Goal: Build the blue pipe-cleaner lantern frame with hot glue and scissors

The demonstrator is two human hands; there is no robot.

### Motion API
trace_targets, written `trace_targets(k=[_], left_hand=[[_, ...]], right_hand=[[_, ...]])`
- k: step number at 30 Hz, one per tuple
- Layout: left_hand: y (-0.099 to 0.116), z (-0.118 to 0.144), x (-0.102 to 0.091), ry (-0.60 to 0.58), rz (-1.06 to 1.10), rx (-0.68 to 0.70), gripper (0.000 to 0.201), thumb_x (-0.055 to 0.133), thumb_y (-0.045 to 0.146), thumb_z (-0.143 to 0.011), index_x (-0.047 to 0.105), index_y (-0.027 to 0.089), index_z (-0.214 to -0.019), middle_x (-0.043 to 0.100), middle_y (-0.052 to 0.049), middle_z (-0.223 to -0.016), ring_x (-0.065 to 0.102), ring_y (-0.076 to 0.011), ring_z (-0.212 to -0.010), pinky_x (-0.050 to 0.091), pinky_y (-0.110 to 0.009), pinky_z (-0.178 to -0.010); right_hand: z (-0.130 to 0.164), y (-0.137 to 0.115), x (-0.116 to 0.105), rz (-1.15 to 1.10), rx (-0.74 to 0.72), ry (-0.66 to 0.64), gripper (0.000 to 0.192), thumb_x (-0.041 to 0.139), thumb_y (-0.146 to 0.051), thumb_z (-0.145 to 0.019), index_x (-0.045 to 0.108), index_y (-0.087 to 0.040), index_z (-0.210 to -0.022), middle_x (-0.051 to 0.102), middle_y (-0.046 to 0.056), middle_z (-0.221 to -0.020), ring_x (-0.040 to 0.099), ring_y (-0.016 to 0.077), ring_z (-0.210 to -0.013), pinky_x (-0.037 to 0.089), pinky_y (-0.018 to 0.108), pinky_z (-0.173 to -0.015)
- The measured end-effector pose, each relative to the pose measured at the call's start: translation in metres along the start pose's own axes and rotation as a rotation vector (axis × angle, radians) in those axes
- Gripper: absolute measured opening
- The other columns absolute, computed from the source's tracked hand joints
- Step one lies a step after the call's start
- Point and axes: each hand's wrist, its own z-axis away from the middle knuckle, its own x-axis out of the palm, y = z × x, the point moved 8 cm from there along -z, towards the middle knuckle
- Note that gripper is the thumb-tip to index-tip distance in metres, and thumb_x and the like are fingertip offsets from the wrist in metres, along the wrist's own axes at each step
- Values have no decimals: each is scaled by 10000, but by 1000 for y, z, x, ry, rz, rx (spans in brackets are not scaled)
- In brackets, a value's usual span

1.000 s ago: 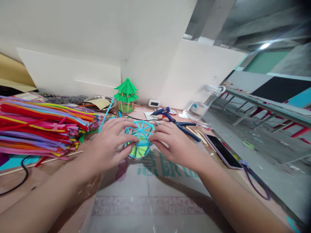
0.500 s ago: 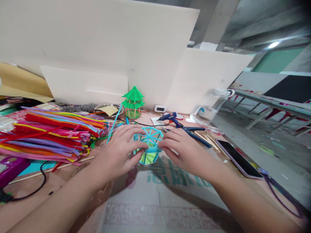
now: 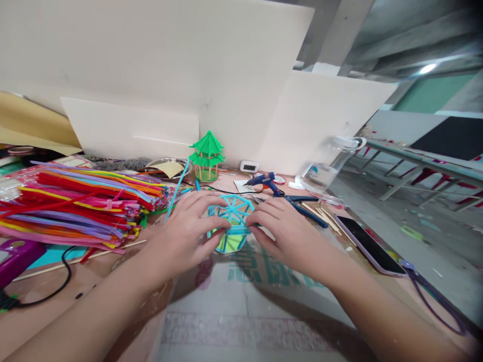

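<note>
Between my two hands stands a small model pavilion frame (image 3: 234,210) in light blue, with spokes across its top and a green base (image 3: 232,242). My left hand (image 3: 196,226) pinches the frame's near upper edge from the left, its thumb and forefinger at the rim. From the right, my right hand (image 3: 277,221) closes thumb and fingers on the same edge. The fingertips cover parts of the rim. Behind them stands a finished-looking green pagoda model (image 3: 208,156) with a two-tiered roof.
Bundled colourful pipe cleaners (image 3: 83,201) lie left, near a purple tool (image 3: 20,259). Beyond my right hand are a blue glue gun (image 3: 264,182), pliers (image 3: 309,213), wooden sticks (image 3: 330,221) and a phone (image 3: 370,245). A clear bottle (image 3: 328,166) and a small clock (image 3: 249,166) stand behind.
The view has shifted slightly. Both hands keep almost the same hold on the light blue frame, and nothing on the table has visibly moved.
</note>
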Motion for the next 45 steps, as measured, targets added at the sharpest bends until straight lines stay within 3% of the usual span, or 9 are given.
trace_targets(k=[18, 29, 45], left_hand=[[-1, 0, 0, 5, 15, -24, 211, 643, 151, -934, 688, 254, -1113, 636, -87, -1365, 550, -282, -1333, 416, -526, -1137], [0, -1, -1, 17, 11, 1, 162, 634, 134, -941, 690, 252, -1038, 637, -76, -1349, 558, -274, -1310, 419, -516, -1122], [-2, 0, 1, -14, 7, -16, 157, 626, 154, -937, 687, 255, -1040, 624, -69, -1343, 539, -269, -1315, 384, -494, -1138]], right_hand=[[3, -8, -8, -18, -72, 4, 239, 494, -81, -1016, 706, -179, -1068, 707, 93, -1006, 610, 259, -1021, 469, 437, -933], [3, 2, -6, -83, -10, 10, 168, 498, -168, -1057, 660, -175, -1012, 709, 86, -963, 632, 259, -1006, 470, 453, -947], [1, 3, -1, -57, 38, 9, 135, 529, -136, -1008, 645, -172, -948, 711, 84, -919, 665, 277, -994, 493, 440, -926]])
